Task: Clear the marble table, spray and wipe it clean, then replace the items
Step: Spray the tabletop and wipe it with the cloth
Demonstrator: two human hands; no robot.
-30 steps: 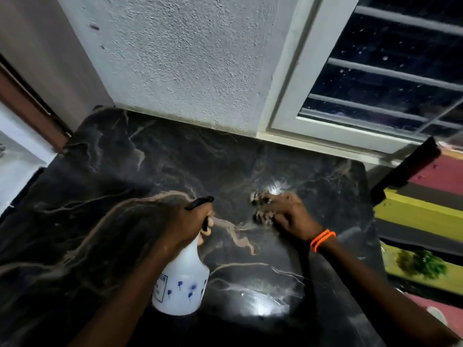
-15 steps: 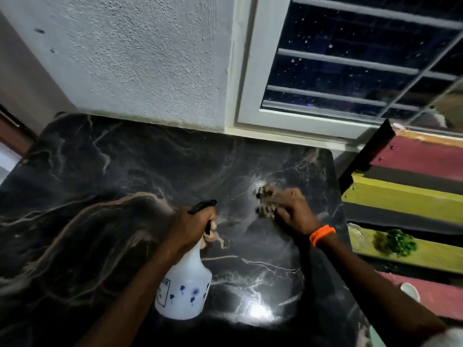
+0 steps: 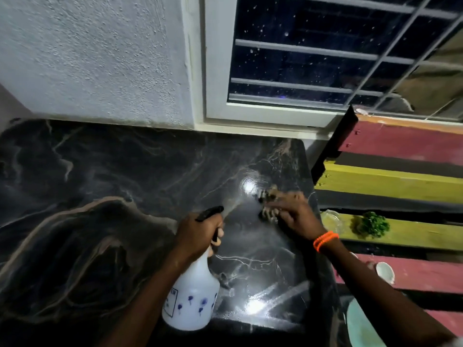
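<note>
Right hand [image 3: 297, 216] slid cloth [image 3: 268, 204] toward table's [image 3: 100, 171] right edge; left hand [image 3: 198, 234] still squeezing spray bottle [image 3: 191, 294].

A rough white wall [image 3: 95, 58] is seen left of the barred window [image 3: 313, 58]; below its right corner, painted slats [image 3: 390, 181] are laid.
</note>
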